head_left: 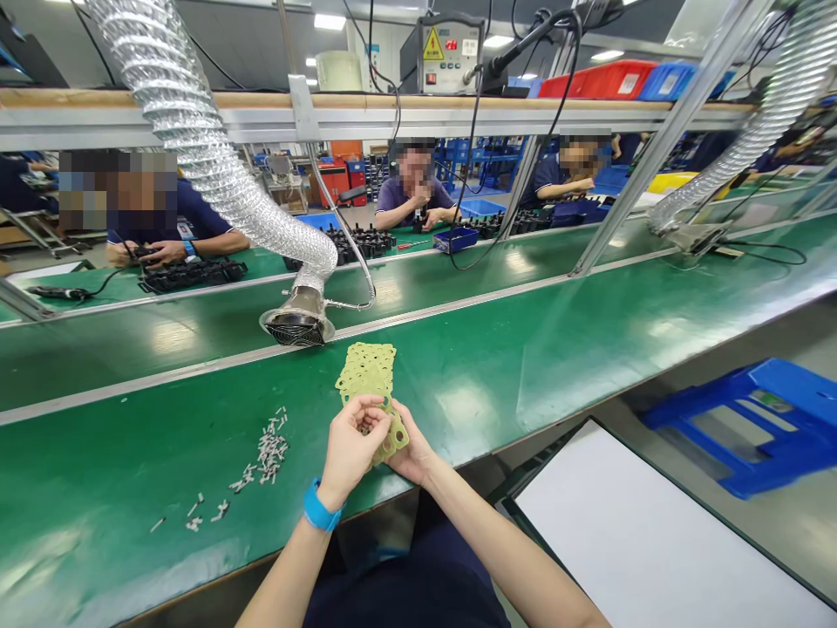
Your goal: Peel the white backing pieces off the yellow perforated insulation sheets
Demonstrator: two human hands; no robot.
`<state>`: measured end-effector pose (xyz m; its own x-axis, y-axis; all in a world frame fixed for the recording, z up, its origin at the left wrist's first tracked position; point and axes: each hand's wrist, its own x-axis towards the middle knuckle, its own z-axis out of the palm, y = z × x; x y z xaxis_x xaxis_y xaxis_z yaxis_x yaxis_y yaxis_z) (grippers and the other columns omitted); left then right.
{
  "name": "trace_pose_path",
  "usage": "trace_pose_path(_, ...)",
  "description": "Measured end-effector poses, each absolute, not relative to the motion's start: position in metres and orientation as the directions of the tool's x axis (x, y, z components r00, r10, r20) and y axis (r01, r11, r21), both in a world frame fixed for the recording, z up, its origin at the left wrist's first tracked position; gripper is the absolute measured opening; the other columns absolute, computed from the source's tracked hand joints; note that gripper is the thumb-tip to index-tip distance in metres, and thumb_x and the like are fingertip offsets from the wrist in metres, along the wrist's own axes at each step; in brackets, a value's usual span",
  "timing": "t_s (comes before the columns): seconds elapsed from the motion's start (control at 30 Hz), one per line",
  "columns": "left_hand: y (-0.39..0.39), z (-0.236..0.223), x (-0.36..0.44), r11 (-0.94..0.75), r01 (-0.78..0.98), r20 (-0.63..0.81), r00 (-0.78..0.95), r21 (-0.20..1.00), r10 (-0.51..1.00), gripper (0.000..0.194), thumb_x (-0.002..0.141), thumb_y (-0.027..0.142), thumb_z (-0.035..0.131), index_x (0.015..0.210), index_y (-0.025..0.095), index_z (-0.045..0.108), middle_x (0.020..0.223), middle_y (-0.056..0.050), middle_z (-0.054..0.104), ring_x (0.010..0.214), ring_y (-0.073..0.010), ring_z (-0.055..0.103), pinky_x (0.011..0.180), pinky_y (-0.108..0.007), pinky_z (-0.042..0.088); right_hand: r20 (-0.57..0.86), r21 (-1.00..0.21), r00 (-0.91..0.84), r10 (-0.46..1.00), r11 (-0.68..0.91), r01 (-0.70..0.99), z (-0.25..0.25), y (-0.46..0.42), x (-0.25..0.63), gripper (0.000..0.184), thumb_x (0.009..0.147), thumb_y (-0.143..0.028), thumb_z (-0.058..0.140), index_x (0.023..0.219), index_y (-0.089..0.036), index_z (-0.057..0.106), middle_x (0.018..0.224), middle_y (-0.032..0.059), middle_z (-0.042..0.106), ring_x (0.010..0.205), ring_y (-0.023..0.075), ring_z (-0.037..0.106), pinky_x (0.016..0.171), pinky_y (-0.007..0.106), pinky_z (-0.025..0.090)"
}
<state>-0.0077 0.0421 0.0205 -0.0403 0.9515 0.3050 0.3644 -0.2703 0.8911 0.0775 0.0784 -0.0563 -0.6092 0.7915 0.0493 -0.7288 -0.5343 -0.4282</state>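
Note:
A yellow-green perforated panel [367, 368], full of round holes and with scalloped edges, extends from the green bench up to my hands. I cannot tell whether it is one piece or several overlapping. Under its near right corner, my right hand [413, 449] grips it with the thumb along the edge. My left hand [357, 440], with a blue band on the wrist, is over the panel, thumb and fingertips pinched together. Whatever is between them is too small to make out. To the left, a loose pile of small silvery pin-like parts [271, 449] lies on the bench, with several strays nearer me.
A flexible silver duct [241, 187] ends in a grilled hood [297, 324] just beyond the panel. Across the bench [588, 323], several people sit working beside black parts and a blue tray [456, 239]. A white board [654, 532] and blue stool [751, 419] are at right.

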Motion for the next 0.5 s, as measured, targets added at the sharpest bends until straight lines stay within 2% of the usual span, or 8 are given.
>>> trace_pose_path(0.3,0.0418,0.0212,-0.0066,-0.259,0.358,0.29,-0.034,0.897,0.956,0.028,0.069,0.028,0.069,0.094,0.016,0.064,0.07,-0.001,0.066,0.065,-0.0139,0.061,0.066,-0.026,0.05,0.041,-0.432,-0.61,0.792,-0.536,-0.725,-0.0559,0.0788,0.0772,0.05,0.085,-0.06,0.051,0.092,-0.013,0.068,0.089,0.0095,0.073,0.09,0.0226,0.066,0.075,0.03,0.049)
trace_pose_path(0.5,0.0429,0.02,-0.0083,-0.272,0.376,0.305,-0.03,0.886,0.952,0.027,0.07,0.026,0.068,0.095,0.016,0.064,0.07,-0.001,0.065,0.064,-0.0132,0.061,0.065,-0.025,0.05,0.037,-0.442,-0.61,0.792,-0.535,-0.72,-0.0552,0.0787,0.0768,0.051,0.082,-0.061,0.054,0.092,-0.014,0.068,0.09,0.0096,0.072,0.089,0.0231,0.066,0.076,0.032,0.048)
